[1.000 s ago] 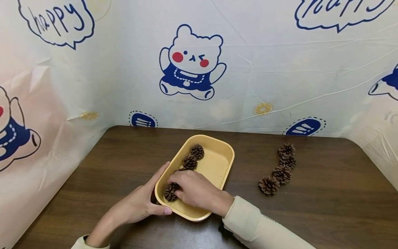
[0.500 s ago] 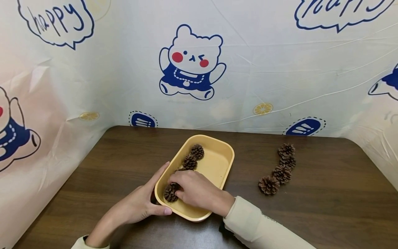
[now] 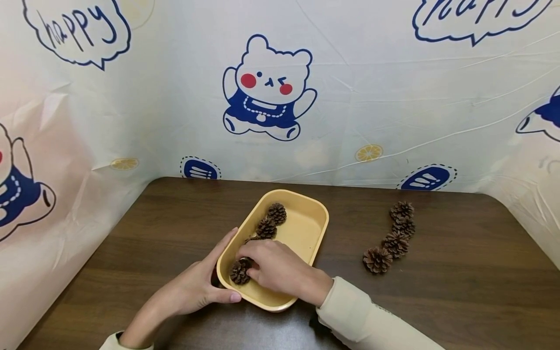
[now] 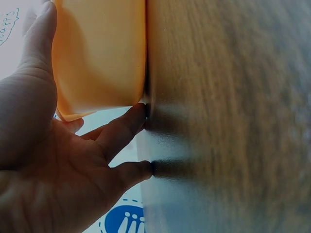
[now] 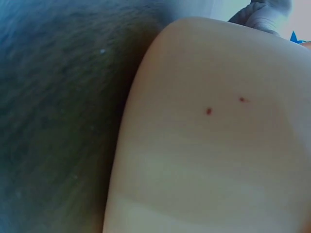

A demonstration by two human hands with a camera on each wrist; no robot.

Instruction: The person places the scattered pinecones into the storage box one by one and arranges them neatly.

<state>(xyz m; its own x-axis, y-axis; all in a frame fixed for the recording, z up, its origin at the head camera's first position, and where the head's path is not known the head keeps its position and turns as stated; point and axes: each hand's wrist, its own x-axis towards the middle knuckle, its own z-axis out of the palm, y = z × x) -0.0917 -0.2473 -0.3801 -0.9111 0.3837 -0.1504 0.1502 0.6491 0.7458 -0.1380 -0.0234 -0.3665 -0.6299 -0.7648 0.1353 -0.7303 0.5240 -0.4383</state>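
A yellow rectangular tray (image 3: pixel 302 233) stands at a slant on the table. My left hand (image 3: pixel 197 284) holds its near-left corner from outside, thumb at the near rim and fingers along the left wall. In the left wrist view, some fingertips of this hand (image 4: pixel 73 160) touch the tabletop beside the tray (image 4: pixel 102 53). My right hand (image 3: pixel 275 267) reaches inside and holds a pine cone (image 3: pixel 240 272) at the near-left end with thumb and curled fingers. Beyond it, more pine cones (image 3: pixel 266 227) line the left wall, one partly hidden by the hand. The right wrist view shows no fingers clearly.
Several pine cones (image 3: pixel 395 244) form a slanting row on the brown wooden table (image 3: pixel 459 282), right of the tray. A printed cloth (image 3: pixel 350 112) with cartoon bears rises behind the table and along its sides.
The hands, tray and pine cones stay nearly where they were. Near the right thumb, the held pine cone shifts very slightly. The head view drifts a little.
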